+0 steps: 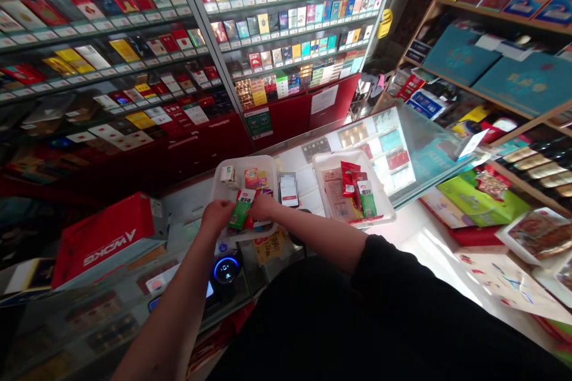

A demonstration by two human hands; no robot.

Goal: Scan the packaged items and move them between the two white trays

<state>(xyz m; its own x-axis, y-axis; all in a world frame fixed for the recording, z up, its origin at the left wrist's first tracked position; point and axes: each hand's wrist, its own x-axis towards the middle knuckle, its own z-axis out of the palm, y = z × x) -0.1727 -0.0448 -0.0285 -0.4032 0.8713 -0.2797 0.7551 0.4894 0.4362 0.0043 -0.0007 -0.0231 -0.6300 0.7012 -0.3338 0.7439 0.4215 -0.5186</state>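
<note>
Over the left white tray (245,162), a green and white snack packet (242,209) is held between my two hands. My left hand (217,214) pinches its left edge. At its right side, my right hand (263,207) has its fingers closed on the packet. Inside that tray lie a small white box (228,175) and an orange packet (251,177). To the right, a second white tray (322,162) holds a red packet (349,178), a clear-wrapped brown packet (334,191) and another green and white packet (368,199).
A phone (288,189) lies between the trays on the glass counter (413,175). Nearer me is a round device with a blue ring (226,269). A red box (107,238) stands at left, and shelves of small packs (268,24) rise behind.
</note>
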